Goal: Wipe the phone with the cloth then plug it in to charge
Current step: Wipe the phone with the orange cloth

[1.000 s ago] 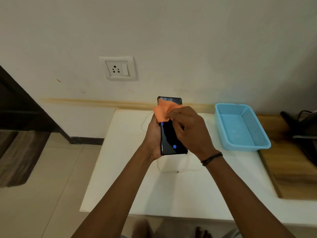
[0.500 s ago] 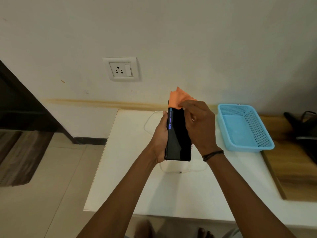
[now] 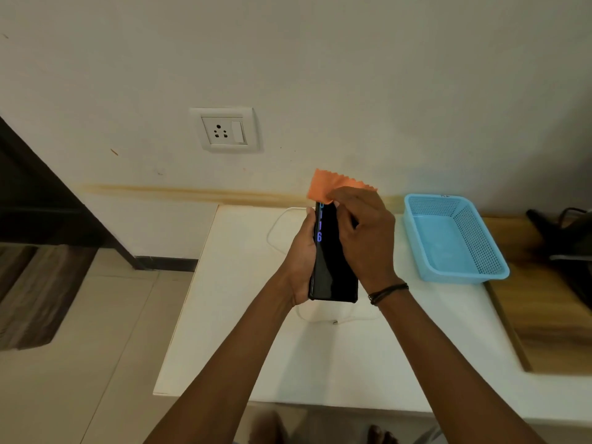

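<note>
Left hand: grips the phone along its left edge, fingers wrapped behind it, thumb along the side.
Right hand: fingers curled, pinching the cloth against the top end of the phone.
Phone: dark, held upright in the middle of the frame above the table, screen turned partly sideways; blue-violet marks glow near its upper left edge.
Cloth: orange, with a zigzag edge; it sticks up above the right hand's fingers at the phone's top.
Wristband: dark cord round the right wrist.
Cable: white, lying on the table behind and below the hands, its loose end just under the phone.
Basket: light blue, on the table at right of the frame, well apart from the hands.
Socket: white, on the wall, upper left of the hands.
</note>
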